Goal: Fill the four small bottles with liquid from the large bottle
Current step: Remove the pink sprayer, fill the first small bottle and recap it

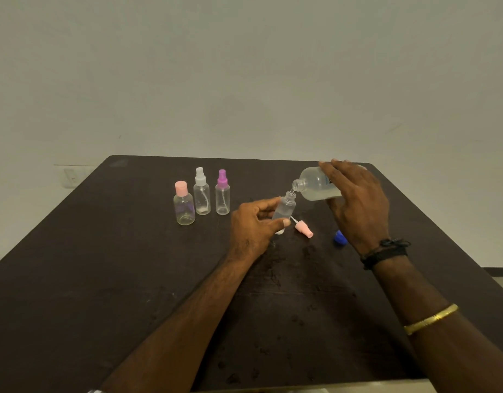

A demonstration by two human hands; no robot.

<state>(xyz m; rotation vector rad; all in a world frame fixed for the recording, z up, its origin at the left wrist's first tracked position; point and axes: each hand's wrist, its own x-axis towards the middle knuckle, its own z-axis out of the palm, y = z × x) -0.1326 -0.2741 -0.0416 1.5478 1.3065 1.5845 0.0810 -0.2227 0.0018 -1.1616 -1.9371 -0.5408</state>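
My right hand [358, 205] grips the large clear bottle [315, 185], tipped on its side with its open mouth pointing left and down. A thin stream runs from it into the open small bottle [285, 208], which my left hand [253, 225] holds slightly tilted on the dark table [103, 279]. Liquid shows inside that small bottle. Its pink spray top [303, 227] lies on the table just to the right. Three capped small bottles stand to the left: one with a pink cap [183, 207], one with a white sprayer [201, 195], one with a purple sprayer [222, 192].
A blue cap [339, 237] lies on the table under my right wrist. Dark wet-looking spots mark the tabletop between my forearms. The table's far edge meets a plain wall; a wall socket [71, 177] sits at the far left.
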